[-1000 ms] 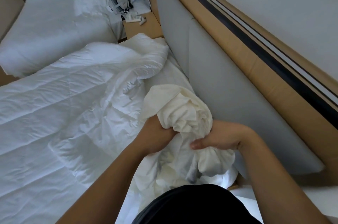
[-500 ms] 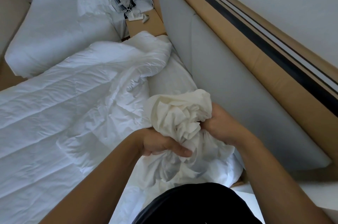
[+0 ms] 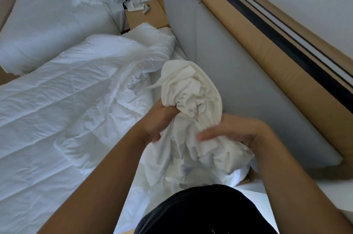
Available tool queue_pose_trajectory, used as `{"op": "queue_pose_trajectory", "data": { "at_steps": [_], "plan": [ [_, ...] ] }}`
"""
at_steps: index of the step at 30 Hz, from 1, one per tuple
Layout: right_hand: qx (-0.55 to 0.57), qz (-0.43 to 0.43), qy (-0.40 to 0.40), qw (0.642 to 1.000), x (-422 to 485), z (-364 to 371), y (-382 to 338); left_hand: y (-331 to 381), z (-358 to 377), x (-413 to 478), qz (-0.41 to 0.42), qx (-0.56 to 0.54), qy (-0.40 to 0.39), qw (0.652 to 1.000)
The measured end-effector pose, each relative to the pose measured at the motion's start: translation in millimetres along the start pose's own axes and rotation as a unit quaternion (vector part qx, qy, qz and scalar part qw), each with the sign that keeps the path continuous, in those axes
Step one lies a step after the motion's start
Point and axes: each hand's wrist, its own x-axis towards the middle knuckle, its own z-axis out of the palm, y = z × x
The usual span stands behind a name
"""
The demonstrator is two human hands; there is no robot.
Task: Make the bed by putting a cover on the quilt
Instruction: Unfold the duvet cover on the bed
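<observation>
Cover point(image 3: 191, 96) hides fingertips of the left hand point(image 3: 158, 122).

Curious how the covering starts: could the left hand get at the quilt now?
Probably yes, once freed: the left hand grips the bunched cover, but the quilt lies right beside it with nothing between.

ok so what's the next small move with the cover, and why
Probably spread the cover open: the left hand and right hand both grip it as a crumpled wad, while the quilt lies bare beside it.
</observation>
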Motion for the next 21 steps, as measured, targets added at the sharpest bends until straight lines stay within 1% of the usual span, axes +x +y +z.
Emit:
{"op": "queue_pose_trajectory", "data": {
  "at_steps": [2,3,5,7,9,11,14,17,19,21],
  "plan": [
    [-0.063,0.017,0.013,0.998,-1,2,6,-1,3,1,0.008,0.005,0.001,1.000],
    [-0.075,0.023,0.027,0.997,0,3,8,-2,3,0,0.006,0.008,-0.001,1.000],
    [-0.048,0.016,0.040,0.998,4,4,11,-4,2,-1,-0.007,0.008,-0.005,1.000],
    [0.004,-0.013,0.065,0.998,5,3,14,-6,-1,-5,-0.019,-0.008,-0.019,1.000],
    [0.035,-0.055,0.122,0.990,6,5,11,-7,-4,-9,-0.036,-0.030,-0.031,0.998],
    [0.054,-0.120,0.172,0.976,9,8,6,-10,-4,-12,-0.066,-0.040,-0.044,0.996],
    [0.060,-0.194,0.205,0.958,17,10,-1,-12,-3,-17,-0.135,-0.014,-0.088,0.987],
    [0.066,-0.205,0.247,0.945,26,11,0,-8,-10,-23,-0.189,0.038,-0.162,0.968],
    [0.051,-0.201,0.249,0.946,31,14,5,-4,-13,-25,-0.176,0.065,-0.204,0.961],
    [0.028,-0.180,0.233,0.955,30,14,6,0,-14,-24,-0.132,0.079,-0.204,0.967]
  ]
}}
